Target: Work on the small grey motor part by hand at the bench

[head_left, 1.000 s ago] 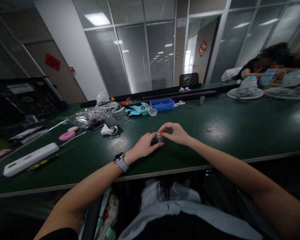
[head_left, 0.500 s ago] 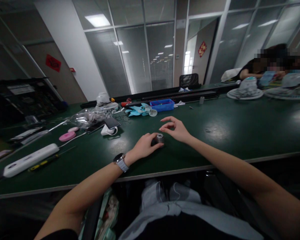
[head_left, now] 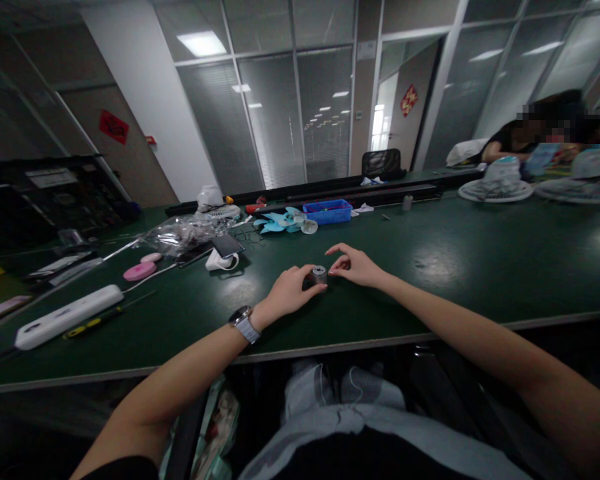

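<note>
A small grey metal cylinder [head_left: 320, 275] stands upright on the green table [head_left: 410, 293], its round top facing up. My left hand [head_left: 293, 291] is wrapped round its left side, with the thumb across the front; a watch [head_left: 241, 316] is on that wrist. Just right of the cylinder is my right hand [head_left: 357, 267], its thumb close to the cylinder's upper edge and its index finger raised and curved, apart from the thumb. Nothing shows between the right fingers. Whether the right thumb touches the cylinder I cannot tell.
Behind the hands are light-blue fan blades [head_left: 283, 220] and a blue basket [head_left: 329, 212]. To the left lie a white power strip [head_left: 70, 316], a yellow-black screwdriver [head_left: 93, 323], a pink round object [head_left: 140, 271] and clear plastic bags [head_left: 180, 235]. A person [head_left: 510, 141] leans at the far right.
My right hand has come down and slightly right, its fingertips now lower beside the cylinder's top. My left hand keeps its hold. The whole view has shifted slightly.
</note>
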Motion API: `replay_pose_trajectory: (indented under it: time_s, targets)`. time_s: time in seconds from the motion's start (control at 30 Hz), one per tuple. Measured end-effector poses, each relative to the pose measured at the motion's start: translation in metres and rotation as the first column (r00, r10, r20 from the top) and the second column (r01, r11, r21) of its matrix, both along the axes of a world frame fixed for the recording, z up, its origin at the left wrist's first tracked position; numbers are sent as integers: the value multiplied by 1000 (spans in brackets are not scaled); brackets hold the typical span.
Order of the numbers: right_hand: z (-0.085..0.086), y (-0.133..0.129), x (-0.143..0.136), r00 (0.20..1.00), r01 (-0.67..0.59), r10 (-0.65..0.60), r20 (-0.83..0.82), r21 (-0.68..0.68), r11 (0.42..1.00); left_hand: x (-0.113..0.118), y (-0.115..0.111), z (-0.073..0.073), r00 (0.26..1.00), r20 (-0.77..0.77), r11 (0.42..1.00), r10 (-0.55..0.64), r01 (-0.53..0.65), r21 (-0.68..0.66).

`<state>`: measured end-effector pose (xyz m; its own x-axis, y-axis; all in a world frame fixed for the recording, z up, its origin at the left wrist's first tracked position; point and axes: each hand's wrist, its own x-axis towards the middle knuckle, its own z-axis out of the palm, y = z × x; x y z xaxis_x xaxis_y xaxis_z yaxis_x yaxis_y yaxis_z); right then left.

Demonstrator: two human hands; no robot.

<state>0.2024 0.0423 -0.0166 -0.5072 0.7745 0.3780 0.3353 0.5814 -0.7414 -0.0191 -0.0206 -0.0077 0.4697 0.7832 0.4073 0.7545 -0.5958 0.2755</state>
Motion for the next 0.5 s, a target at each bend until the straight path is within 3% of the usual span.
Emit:
replay_pose_trajectory:
  time_s: [0.23, 0.5]
  targets:
    - [-2, 7, 4, 996, -46, 54, 65, -120, 992, 0, 0, 0, 1000, 5, 1000, -11, 11, -19]
    - [-3, 7, -1, 998, 44, -54, -25, -305, 951, 0, 1, 0, 999, 36, 999, -21, 22, -41]
